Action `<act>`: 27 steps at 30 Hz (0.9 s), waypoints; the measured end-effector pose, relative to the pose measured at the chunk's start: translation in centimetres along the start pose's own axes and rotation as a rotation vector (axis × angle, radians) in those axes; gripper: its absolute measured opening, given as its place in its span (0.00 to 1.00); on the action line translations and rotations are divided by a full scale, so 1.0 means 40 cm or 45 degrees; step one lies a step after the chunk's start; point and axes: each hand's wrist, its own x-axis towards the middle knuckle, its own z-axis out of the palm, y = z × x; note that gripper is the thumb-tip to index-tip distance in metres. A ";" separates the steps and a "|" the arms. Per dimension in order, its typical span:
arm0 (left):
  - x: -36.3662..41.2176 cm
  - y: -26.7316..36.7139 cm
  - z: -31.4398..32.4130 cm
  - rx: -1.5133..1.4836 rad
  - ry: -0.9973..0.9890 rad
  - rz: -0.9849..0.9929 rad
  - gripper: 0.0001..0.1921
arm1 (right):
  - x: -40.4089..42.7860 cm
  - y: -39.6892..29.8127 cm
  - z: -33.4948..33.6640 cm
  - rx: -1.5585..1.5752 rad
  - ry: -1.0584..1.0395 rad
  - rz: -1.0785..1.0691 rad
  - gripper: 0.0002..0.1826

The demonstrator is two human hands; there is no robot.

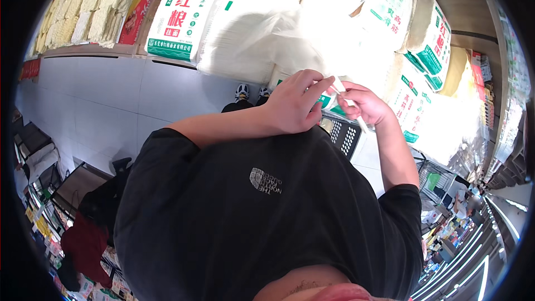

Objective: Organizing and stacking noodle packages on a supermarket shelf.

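My right hand point(363, 102) pinches a thin white strip point(362, 124), possibly a bundle of dry noodles or a folded tie; its exact kind is unclear. The strip slants down to the right past the fingers. Close on its left, my left hand point(294, 102) is bent, with fingertips at the strip's upper end; whether they grip it is hidden. Beyond both hands lies a large white plastic-wrapped pack point(250, 29), partly lost in glare. Packs of dried noodles point(182, 16) with red and green print stand beside it.
Blocks of pale dried noodles point(94, 6) fill the shelf at upper left. More noodle packs point(386, 8) are stacked at upper right. A black perforated crate point(345, 136) sits below my right hand. A wire cart point(434, 179) stands at right, and a person in dark red point(85, 242) is at lower left.
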 end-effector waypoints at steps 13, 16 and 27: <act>-0.063 -0.025 -0.051 0.056 0.103 -0.019 0.34 | -0.019 0.065 -0.033 0.342 -0.117 0.006 0.19; -0.072 -0.033 -0.051 0.059 0.084 0.047 0.30 | 0.018 0.074 0.002 0.435 -0.246 0.031 0.15; -0.060 -0.026 -0.071 0.066 -0.029 -0.011 0.29 | 0.138 0.000 0.080 0.552 -0.636 -0.001 0.12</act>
